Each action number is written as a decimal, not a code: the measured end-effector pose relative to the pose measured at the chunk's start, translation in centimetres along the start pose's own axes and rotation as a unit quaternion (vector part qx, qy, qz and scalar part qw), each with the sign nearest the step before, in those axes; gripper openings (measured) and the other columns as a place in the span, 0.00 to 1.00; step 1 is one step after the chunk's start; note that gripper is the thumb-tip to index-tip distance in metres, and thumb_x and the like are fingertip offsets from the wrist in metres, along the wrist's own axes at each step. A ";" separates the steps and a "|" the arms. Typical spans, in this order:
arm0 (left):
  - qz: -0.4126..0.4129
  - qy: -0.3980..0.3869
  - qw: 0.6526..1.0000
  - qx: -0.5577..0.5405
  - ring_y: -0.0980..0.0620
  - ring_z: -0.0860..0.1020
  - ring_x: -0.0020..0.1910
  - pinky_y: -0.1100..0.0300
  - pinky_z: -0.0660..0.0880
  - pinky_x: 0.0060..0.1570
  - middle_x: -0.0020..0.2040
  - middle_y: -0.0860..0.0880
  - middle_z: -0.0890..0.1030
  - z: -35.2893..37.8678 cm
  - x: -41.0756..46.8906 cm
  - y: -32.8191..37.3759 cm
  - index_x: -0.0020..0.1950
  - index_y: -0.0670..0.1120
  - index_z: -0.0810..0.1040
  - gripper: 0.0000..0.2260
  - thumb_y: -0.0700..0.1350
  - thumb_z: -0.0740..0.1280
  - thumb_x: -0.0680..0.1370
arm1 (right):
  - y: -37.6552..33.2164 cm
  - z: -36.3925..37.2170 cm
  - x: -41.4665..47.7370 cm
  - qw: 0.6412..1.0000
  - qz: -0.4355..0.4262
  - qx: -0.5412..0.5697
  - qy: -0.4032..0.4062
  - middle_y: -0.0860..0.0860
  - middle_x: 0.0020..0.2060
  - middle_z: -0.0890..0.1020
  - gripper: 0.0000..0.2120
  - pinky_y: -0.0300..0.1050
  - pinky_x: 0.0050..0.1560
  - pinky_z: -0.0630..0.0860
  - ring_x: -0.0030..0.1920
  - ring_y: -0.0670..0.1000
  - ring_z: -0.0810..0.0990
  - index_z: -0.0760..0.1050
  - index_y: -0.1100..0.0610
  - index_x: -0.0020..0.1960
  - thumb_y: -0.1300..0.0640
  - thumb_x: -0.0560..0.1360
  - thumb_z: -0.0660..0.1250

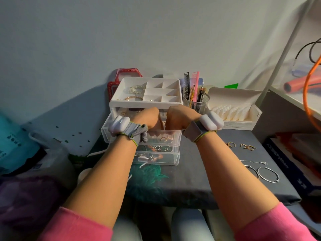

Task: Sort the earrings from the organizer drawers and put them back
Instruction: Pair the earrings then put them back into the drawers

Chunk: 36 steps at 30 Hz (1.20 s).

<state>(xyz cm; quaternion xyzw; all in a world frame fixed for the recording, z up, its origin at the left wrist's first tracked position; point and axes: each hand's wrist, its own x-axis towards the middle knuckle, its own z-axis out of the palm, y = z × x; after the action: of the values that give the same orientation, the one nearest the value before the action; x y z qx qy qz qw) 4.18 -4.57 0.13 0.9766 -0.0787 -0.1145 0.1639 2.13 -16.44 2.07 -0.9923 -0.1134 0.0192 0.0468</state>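
Observation:
A white organizer with a divided top tray stands at the table's middle. Its clear upper drawer and lower drawer are pulled out and hold gold and silver earrings. My left hand and my right hand reach down into the upper drawer side by side; their fingers are hidden behind the backs of the hands. Small gold hoop earrings and two large silver hoops lie on the grey cloth to the right.
A clear cup of combs and pencils and an open white box of cotton swabs stand behind on the right. Books lie at the right edge. Bags and cloth crowd the left.

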 end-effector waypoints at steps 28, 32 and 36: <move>0.102 0.235 0.924 -0.284 0.48 0.83 0.37 0.50 0.81 0.47 0.33 0.49 0.84 4.7 -8.0 11.4 0.38 0.45 0.84 0.10 0.47 0.68 0.76 | 10.4 0.2 -11.5 0.887 0.118 0.356 0.270 0.46 0.24 0.73 0.02 0.29 0.25 0.63 0.26 0.43 0.68 0.83 0.57 0.42 0.60 0.70 0.72; 0.104 0.213 0.926 -0.295 0.50 0.81 0.33 0.51 0.81 0.48 0.33 0.48 0.83 6.2 -7.8 12.7 0.39 0.45 0.83 0.09 0.46 0.68 0.77 | 11.8 0.9 -12.8 0.888 0.126 0.356 0.263 0.51 0.30 0.77 0.04 0.35 0.29 0.68 0.30 0.46 0.72 0.84 0.58 0.43 0.59 0.71 0.72; 0.093 0.193 0.927 -0.307 0.54 0.76 0.27 0.51 0.81 0.47 0.31 0.48 0.82 8.2 -7.1 14.0 0.39 0.43 0.83 0.10 0.45 0.68 0.77 | 13.7 1.9 -13.5 0.888 0.138 0.357 0.255 0.50 0.31 0.78 0.04 0.32 0.27 0.67 0.28 0.42 0.71 0.84 0.58 0.44 0.60 0.71 0.71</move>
<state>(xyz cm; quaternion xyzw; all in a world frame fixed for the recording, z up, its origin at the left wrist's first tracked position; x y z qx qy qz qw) -6.34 -18.70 -1.24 0.8700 -0.0965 0.0736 0.4778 -8.05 -32.59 -0.80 -0.8850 0.0550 -0.1896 0.4217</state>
